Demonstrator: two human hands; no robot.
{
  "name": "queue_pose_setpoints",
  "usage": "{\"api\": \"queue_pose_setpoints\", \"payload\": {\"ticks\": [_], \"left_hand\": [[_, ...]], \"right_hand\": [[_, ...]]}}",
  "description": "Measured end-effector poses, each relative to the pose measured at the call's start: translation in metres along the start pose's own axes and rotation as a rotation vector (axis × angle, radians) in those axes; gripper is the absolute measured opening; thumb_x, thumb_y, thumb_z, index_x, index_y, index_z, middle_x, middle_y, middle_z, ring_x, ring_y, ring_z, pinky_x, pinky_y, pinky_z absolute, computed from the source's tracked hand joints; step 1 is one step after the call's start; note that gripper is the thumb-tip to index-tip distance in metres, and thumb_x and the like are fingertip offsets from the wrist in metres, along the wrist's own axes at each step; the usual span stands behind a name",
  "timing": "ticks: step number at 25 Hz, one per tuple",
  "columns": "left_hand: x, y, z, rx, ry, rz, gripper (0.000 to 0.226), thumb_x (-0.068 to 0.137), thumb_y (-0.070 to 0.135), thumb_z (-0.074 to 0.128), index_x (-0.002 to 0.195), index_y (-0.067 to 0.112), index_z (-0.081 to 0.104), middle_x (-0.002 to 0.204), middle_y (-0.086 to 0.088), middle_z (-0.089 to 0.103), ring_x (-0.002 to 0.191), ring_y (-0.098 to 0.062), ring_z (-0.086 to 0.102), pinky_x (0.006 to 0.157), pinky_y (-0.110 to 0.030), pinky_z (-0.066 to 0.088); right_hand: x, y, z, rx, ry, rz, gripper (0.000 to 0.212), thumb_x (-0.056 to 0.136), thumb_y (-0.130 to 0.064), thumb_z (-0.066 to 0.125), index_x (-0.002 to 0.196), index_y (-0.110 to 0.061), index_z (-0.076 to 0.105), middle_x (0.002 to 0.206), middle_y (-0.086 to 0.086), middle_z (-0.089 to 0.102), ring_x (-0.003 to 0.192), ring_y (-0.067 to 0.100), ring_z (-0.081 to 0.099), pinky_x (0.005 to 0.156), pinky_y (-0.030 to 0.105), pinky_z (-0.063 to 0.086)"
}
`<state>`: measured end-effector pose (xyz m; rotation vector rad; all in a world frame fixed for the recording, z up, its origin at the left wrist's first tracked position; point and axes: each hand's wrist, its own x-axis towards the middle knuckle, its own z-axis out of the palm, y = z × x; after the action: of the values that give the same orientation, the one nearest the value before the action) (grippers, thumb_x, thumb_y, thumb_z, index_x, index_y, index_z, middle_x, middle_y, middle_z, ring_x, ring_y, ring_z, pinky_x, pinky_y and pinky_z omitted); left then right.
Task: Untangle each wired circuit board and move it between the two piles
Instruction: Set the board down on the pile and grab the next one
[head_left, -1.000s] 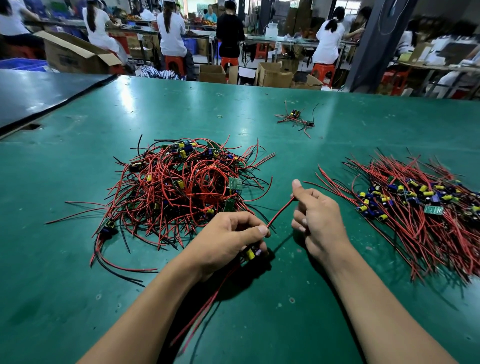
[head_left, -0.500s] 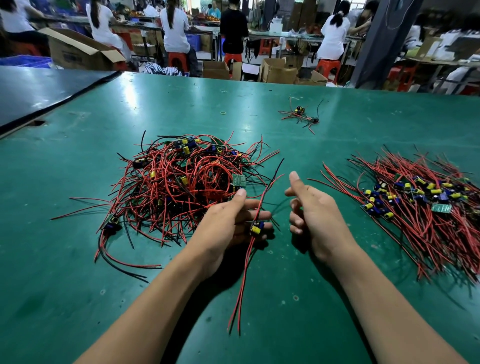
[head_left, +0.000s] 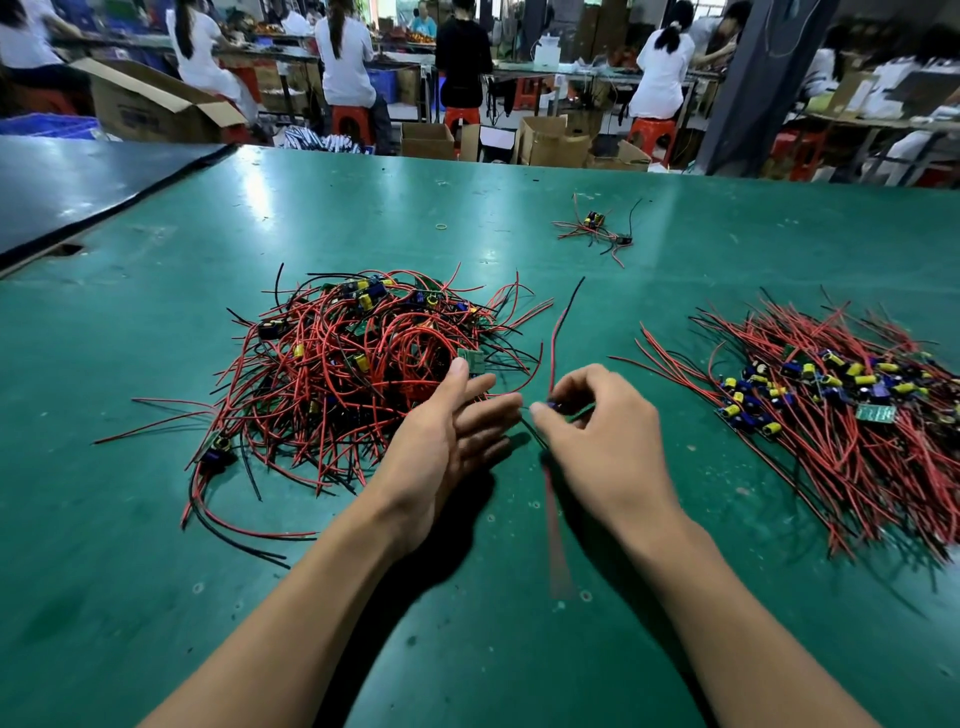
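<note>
Pinched in the right hand, with the left hand open and empty beside it, the small circuit board with long red and black leads hangs just right of the tangled red-wire heap, whose loops could snag its loose leads.

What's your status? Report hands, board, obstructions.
Left hand open, holding nothing. Right hand pinching small red-wired circuit board, red leads loose. Nothing seen between it and straightened pile of red-wired boards on right.
</note>
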<state>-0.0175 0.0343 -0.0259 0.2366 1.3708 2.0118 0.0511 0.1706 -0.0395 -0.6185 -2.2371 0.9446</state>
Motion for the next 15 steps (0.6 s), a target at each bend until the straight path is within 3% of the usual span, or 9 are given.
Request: {"api": "queue_pose_setpoints", "payload": {"ticks": [3,5,7,10,12,15], "left_hand": [[-0.001,-0.001,0.0,-0.046,0.053,0.048,0.052,0.101,0.044,0.038,0.133,0.006,0.049,0.114,-0.013,0.072,0.104,-0.024,0.07,0.094,-0.039,0.053],[-0.001,-0.002,0.0,-0.046,0.076,0.073,0.047,0.102,0.041,0.039,0.13,0.005,0.049,0.112,-0.013,0.072,0.101,-0.026,0.071,0.09,-0.04,0.056],[0.0,-0.004,0.001,-0.052,0.101,0.098,0.042,0.102,0.038,0.04,0.125,0.005,0.051,0.11,-0.014,0.073,0.098,-0.027,0.072,0.086,-0.04,0.058],[0.001,-0.008,0.004,-0.067,0.163,0.15,0.03,0.102,0.031,0.045,0.111,0.005,0.056,0.106,-0.018,0.073,0.093,-0.029,0.073,0.081,-0.04,0.06],[0.002,-0.009,0.004,-0.041,0.206,0.185,0.023,0.101,0.027,0.049,0.105,0.006,0.058,0.105,-0.019,0.073,0.091,-0.03,0.073,0.08,-0.041,0.06],[0.002,-0.011,0.002,-0.052,0.241,0.206,0.025,0.1,0.023,0.052,0.111,0.001,0.056,0.103,-0.021,0.072,0.088,-0.032,0.073,0.079,-0.041,0.06]], "right_hand": [[0.015,0.017,-0.026,-0.247,0.046,0.131,0.012,0.086,-0.026,0.074,0.094,-0.023,0.066,0.104,0.006,0.065,0.098,0.026,0.059,0.088,0.036,0.046],[0.017,0.022,-0.034,-0.448,0.057,0.188,0.022,0.087,-0.032,0.073,0.106,-0.023,0.068,0.115,0.008,0.061,0.113,0.031,0.054,0.094,0.041,0.041],[0.014,0.018,-0.028,-0.438,0.043,0.1,0.025,0.089,-0.033,0.072,0.111,-0.021,0.068,0.117,0.008,0.06,0.115,0.031,0.052,0.097,0.042,0.041],[0.004,0.009,-0.009,-0.348,-0.122,-0.021,0.027,0.093,-0.034,0.066,0.115,-0.019,0.069,0.118,0.006,0.06,0.114,0.027,0.054,0.1,0.039,0.043],[0.001,0.011,-0.003,-0.455,-0.168,-0.008,0.03,0.094,-0.04,0.062,0.117,-0.022,0.069,0.121,0.005,0.059,0.118,0.026,0.052,0.1,0.038,0.04],[0.007,0.018,-0.014,-0.562,-0.103,0.108,0.031,0.095,-0.045,0.058,0.117,-0.025,0.068,0.123,0.006,0.06,0.119,0.029,0.05,0.095,0.039,0.039]]}}
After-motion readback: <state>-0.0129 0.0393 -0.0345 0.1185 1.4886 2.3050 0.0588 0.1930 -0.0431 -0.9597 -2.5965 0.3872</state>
